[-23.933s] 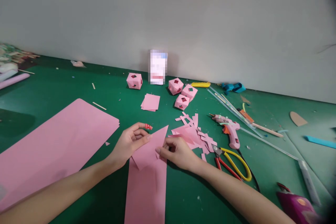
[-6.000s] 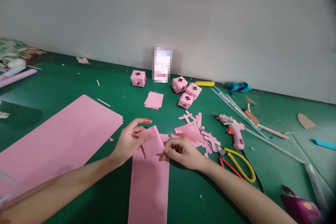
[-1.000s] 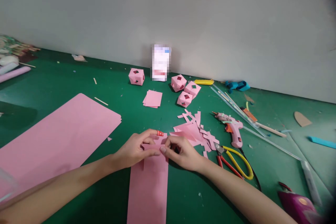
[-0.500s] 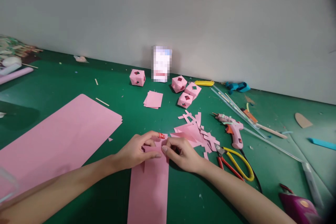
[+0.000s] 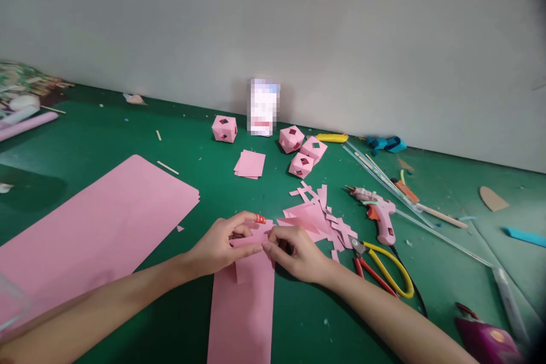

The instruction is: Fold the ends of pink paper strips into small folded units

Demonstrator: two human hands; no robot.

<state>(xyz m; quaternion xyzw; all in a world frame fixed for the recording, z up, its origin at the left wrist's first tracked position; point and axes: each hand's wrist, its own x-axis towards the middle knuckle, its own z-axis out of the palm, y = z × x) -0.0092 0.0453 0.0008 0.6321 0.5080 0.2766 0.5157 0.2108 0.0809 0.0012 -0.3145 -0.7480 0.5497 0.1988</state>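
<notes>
Between both hands is a small piece of pink paper, its lower left corner showing against a long pink paper strip that runs toward me. My left hand grips the piece's left side between thumb and fingers, and red tape is wrapped round one fingertip. At the right edge, the thumb and forefinger of my right hand pinch the same paper. My fingers partly hide its upper part, so I cannot tell its exact shape.
Pink paper scraps, yellow-and-red pliers and a pink glue gun lie to the right. Farther back are cut squares, several pink paper polyhedra and a blurred upright screen. Large pink sheets cover the left.
My hands stay in nearly the same place. The small paper piece has tilted slightly, and more of its lower left corner shows over the strip.
</notes>
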